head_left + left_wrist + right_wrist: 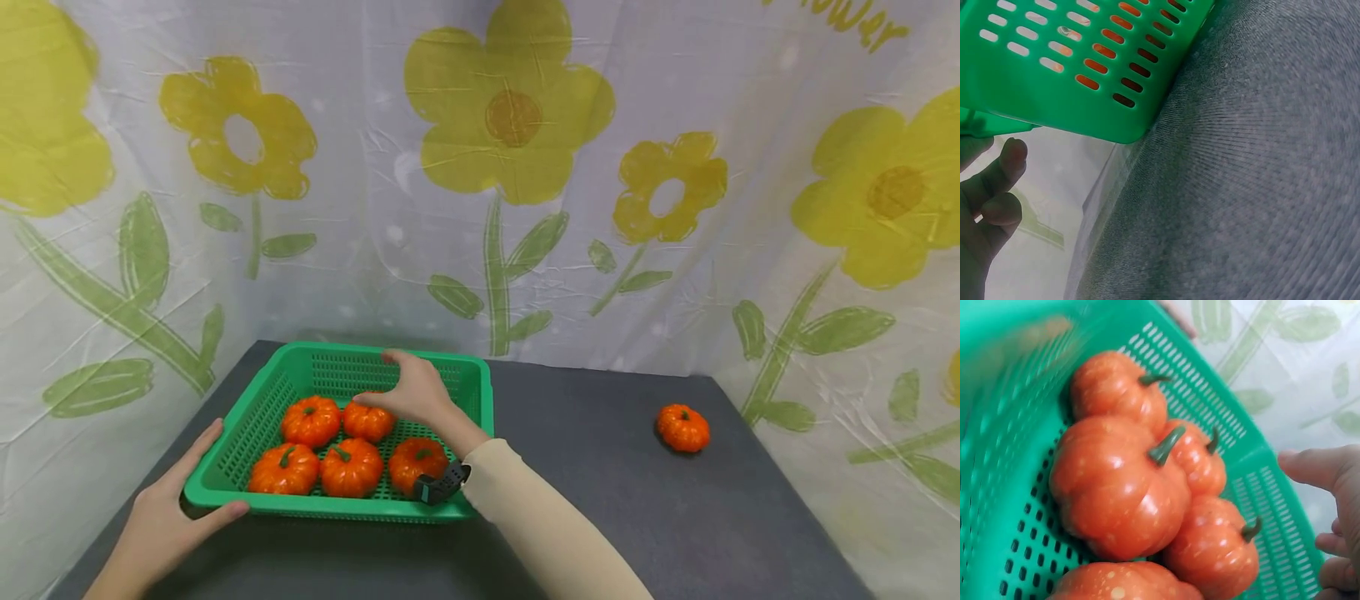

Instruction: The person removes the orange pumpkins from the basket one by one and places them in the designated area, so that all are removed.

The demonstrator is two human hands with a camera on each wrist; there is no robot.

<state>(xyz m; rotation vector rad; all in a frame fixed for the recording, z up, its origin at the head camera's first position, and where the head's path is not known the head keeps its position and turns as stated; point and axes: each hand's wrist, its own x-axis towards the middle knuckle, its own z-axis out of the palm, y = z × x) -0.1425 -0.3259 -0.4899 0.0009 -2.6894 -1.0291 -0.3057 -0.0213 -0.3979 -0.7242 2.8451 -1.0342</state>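
A green plastic basket stands on the dark table, with several small orange pumpkins in it. My left hand spreads around its near left corner, thumb at the front rim and fingers along the left side. In the left wrist view, fingers show just below the rim. Over the back part of the basket, my right hand holds nothing, its thumb and fingers spread apart. It partly covers the back pumpkin in the head view. The right wrist view shows stemmed pumpkins close together inside.
Another small pumpkin sits alone on the right side of the dark table. A white cloth printed with yellow flowers hangs behind the table and along both sides. A black watch is on my right wrist.
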